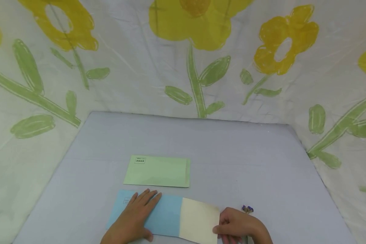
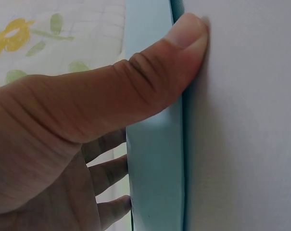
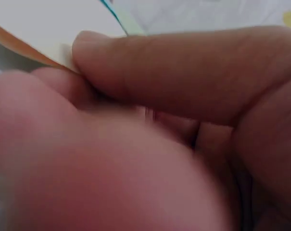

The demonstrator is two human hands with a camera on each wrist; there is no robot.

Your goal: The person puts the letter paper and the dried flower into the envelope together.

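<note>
A blue envelope (image 1: 167,217) lies near the table's front, with a cream card (image 1: 198,218) showing at its right end. My left hand (image 1: 134,217) rests on the envelope, fingers spread. In the left wrist view, the left thumb (image 2: 183,53) reaches across the envelope's long edge (image 2: 157,168). My right hand (image 1: 239,223) pinches the card's right edge between thumb and fingers. In the right wrist view, the thumb (image 3: 102,53) lies on top of the card (image 3: 44,29). A purple flower (image 1: 247,209) on a thin stem lies by the right hand, which partly hides it.
A light green envelope (image 1: 157,173) with a small printed box lies just behind the blue one. The grey-white tabletop (image 1: 231,145) reaches back to a white cloth (image 1: 125,78) painted with yellow flowers, which surrounds the back and sides.
</note>
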